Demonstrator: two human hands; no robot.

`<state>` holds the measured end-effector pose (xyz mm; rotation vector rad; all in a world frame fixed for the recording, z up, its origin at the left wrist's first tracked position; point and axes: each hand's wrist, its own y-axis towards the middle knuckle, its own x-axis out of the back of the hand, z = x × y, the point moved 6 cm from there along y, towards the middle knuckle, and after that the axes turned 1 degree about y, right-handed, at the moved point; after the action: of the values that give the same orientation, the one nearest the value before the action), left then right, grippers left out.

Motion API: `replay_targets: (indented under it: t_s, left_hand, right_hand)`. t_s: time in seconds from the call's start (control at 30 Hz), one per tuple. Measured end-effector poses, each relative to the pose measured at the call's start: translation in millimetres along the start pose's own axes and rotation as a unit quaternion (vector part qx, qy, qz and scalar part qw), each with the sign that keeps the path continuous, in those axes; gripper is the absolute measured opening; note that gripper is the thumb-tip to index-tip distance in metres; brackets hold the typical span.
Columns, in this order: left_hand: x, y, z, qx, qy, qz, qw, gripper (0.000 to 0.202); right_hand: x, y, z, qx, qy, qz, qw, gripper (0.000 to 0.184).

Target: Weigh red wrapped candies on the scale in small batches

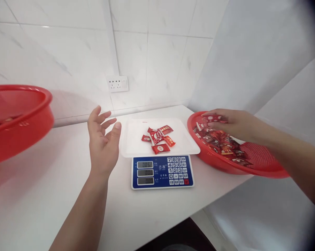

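My left forearm (81,212) is nearest, left hand (103,146) empty, fingers loosely apart beside the scale (161,172), probably set centrally so either hand reaches the packets (156,136) on its tray (131,139). My right hand (234,122) pinches a dotted red packet (212,118) over the right basket (258,153); left basket (21,139) is cut off, contents mostly hidden

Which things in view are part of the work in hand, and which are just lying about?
In use:
- right hand, holding a dotted packet at the right basket
- left hand, open and empty
- scale, with small packets on its white tray

Seemingly not in use:
- left basket, untouched; its role is unclear
- wall socket
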<state>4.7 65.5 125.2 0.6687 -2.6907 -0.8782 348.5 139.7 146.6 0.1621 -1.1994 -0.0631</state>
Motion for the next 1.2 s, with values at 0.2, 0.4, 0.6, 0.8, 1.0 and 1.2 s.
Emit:
replay_targets:
  t_s: [0.2, 0.4, 0.6, 0.8, 1.0, 1.2]
  left_hand:
    - [-0.5, -0.3, 1.3, 0.001, -0.005, 0.002, 1.0, 0.054]
    - [-2.3, 0.3, 3.1, 0.004, -0.006, 0.01, 1.0, 0.054]
    - [-2.8, 0.1, 3.1, 0.007, 0.002, 0.012, 1.0, 0.055]
    - [-1.6, 3.5, 2.4, 0.003, -0.006, 0.001, 1.0, 0.056]
    - [-2.2, 8.8, 13.6, -0.001, -0.009, -0.019, 1.0, 0.059]
    - [-1.7, 10.8, 24.0, 0.015, 0.022, -0.03, 0.999, 0.062]
  right_hand:
    - [0.7, -3.7, -7.7, -0.027, -0.004, 0.013, 1.0, 0.035]
    - [-3.9, -5.3, -0.2, -0.006, -0.017, 0.012, 1.0, 0.034]
    - [-8.0, -8.3, 5.8, 0.012, -0.061, 0.024, 0.998, 0.037]
    - [-8.1, 1.7, -7.2, 0.027, -0.185, 0.019, 0.982, 0.034]
    - [-35.4, 14.1, -75.7, -0.089, -0.3, 0.226, 0.922, 0.027]
    - [-77.6, 9.9, -110.8, -0.114, -0.225, 0.293, 0.922, 0.038]
